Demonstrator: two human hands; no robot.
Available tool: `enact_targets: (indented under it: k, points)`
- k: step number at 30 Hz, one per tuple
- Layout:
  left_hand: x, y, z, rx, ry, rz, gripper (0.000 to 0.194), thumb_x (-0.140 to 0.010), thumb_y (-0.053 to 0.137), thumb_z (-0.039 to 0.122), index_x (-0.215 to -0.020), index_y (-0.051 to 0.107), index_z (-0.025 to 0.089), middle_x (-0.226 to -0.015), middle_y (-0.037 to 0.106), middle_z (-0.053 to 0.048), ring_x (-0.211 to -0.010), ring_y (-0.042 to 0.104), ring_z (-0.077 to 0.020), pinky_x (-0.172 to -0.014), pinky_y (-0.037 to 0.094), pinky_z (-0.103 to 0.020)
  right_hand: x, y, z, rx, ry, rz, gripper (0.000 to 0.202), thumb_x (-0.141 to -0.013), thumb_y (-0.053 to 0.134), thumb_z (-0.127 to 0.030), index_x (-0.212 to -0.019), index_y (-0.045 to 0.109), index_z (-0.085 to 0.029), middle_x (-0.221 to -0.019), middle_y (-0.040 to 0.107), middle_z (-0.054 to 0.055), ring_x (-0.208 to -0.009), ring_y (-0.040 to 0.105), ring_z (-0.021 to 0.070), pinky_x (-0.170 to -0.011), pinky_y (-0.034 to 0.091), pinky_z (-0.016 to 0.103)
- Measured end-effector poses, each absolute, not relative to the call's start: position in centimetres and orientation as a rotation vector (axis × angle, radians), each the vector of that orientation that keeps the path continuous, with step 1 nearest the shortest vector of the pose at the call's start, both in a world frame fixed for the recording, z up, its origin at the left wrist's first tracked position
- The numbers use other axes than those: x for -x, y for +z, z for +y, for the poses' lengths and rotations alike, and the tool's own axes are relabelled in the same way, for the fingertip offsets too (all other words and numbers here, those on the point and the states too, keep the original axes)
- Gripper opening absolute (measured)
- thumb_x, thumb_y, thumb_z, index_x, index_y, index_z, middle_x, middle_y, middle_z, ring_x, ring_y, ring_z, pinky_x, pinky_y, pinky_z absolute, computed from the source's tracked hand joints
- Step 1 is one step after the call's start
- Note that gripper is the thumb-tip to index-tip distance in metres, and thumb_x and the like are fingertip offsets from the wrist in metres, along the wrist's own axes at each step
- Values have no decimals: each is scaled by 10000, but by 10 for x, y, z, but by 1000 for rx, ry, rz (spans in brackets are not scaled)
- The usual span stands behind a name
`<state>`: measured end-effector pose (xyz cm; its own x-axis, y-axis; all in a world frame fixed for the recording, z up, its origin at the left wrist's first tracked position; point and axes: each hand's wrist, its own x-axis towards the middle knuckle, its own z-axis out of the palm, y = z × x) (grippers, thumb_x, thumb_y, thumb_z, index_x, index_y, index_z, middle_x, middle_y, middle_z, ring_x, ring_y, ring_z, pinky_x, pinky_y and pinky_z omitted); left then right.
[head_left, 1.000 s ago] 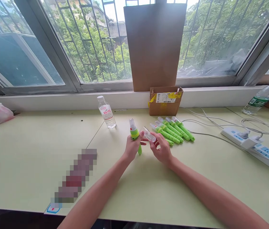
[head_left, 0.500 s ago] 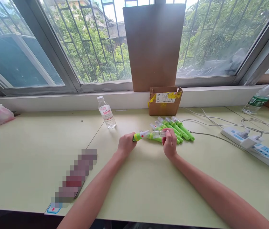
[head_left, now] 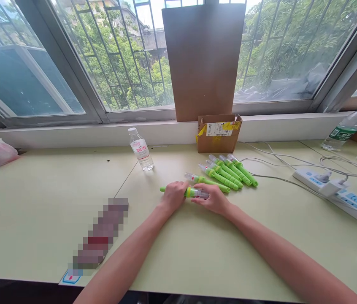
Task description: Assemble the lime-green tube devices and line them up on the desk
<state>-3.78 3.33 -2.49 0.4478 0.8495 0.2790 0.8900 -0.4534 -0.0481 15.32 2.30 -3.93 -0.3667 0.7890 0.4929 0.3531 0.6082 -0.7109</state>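
My left hand (head_left: 174,196) is wrapped round a slim green tube with a clear end (head_left: 190,192); its plain green end sticks out to the left of my fist. At the other side, my right hand (head_left: 214,199) grips the tube's clear end between thumb and fingers. The tube lies roughly level, low over the table. Just behind it is a similar green tube (head_left: 212,182), its clear end pointing left. Further back, several more green tubes with clear ends (head_left: 229,171) lie side by side at a slant. My palms and some fingertips are hidden.
A water bottle (head_left: 141,150) stands behind my left hand. An open cardboard box (head_left: 218,143) is against the wall. On the right are a power strip (head_left: 339,198), cables (head_left: 279,158) and another bottle (head_left: 346,128). A blurred-out flat object (head_left: 102,236) lies front left.
Both hands have come lower and nearer to me with the tube. My left hand has shifted along it, so the green end now shows. The tube lying behind is less covered.
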Motion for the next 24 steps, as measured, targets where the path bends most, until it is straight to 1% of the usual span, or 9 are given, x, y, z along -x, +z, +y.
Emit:
enact_targets:
  k: [1, 3, 6, 10, 12, 16, 19, 22, 24]
  points:
    - [37, -25, 33, 2488, -328, -1521, 124, -842, 458, 163, -767, 556, 176, -691, 617, -62, -666, 588, -203, -602, 359, -292, -154, -40, 23, 896, 602, -2001, 389, -742, 707, -374, -1089, 639, -211, -972, 705, 56, -803, 662, 218, -728, 529, 347]
    - [36, -24, 33, 2463, -329, -1503, 95, -829, 467, 162, -790, 553, 169, -700, 613, -72, -681, 586, -216, -612, 372, -304, -154, -40, 23, 942, 482, -2079, 372, -755, 688, -319, -1112, 639, -227, -996, 704, 55, -837, 664, 222, -752, 519, 338]
    - [32, -22, 31, 2458, -320, -1460, 85, -760, 488, 119, -812, 540, 163, -731, 607, -86, -717, 579, -235, -623, 388, -319, -153, -41, 21, 1071, 196, -2190, 294, -756, 659, -278, -1045, 659, -226, -879, 702, 55, -740, 649, 208, -646, 480, 293]
    - [26, -20, 29, 2489, -353, -1364, 185, -700, 453, 57, -831, 508, 175, -767, 586, -82, -755, 554, -236, -662, 401, -333, -152, -44, 20, 1097, -40, -2269, 273, -800, 610, -358, -1015, 636, -192, -808, 682, 63, -668, 612, 190, -555, 396, 265]
    - [24, -19, 28, 2505, -367, -1322, 205, -688, 439, 42, -835, 491, 176, -800, 578, -87, -777, 537, -243, -688, 406, -349, -152, -44, 20, 1090, -71, -2272, 262, -811, 593, -380, -987, 630, -190, -789, 678, 56, -649, 598, 179, -545, 370, 261]
    - [23, -18, 26, 2557, -415, -1297, 257, -672, 426, 17, -871, 479, 170, -903, 565, -107, -853, 509, -256, -755, 420, -379, -154, -42, 23, 1122, -85, -2251, 172, -790, 596, -339, -893, 637, -208, -726, 660, 36, -616, 577, 163, -521, 324, 255]
    - [25, -20, 27, 2678, -496, -1261, 368, -660, 428, 2, -982, 486, 168, -996, 560, -108, -927, 508, -250, -803, 432, -380, -158, -40, 26, 1144, -90, -2249, 165, -784, 596, -338, -882, 645, -215, -689, 642, 30, -586, 557, 157, -495, 296, 254]
    - [28, -25, 30, 2783, -571, -1176, 482, -685, 386, -27, -1114, 479, 172, -1069, 585, -101, -989, 533, -235, -844, 440, -382, -163, -40, 30, 1136, -63, -2249, 173, -778, 600, -330, -904, 643, -219, -717, 651, 33, -606, 567, 161, -501, 308, 247]
    - [30, -28, 32, 2782, -619, -1124, 485, -725, 360, -31, -1148, 486, 169, -1077, 612, -96, -1000, 558, -222, -861, 441, -377, -167, -41, 32, 1125, -43, -2251, 179, -781, 604, -329, -919, 639, -219, -749, 662, 38, -632, 581, 167, -514, 325, 245]
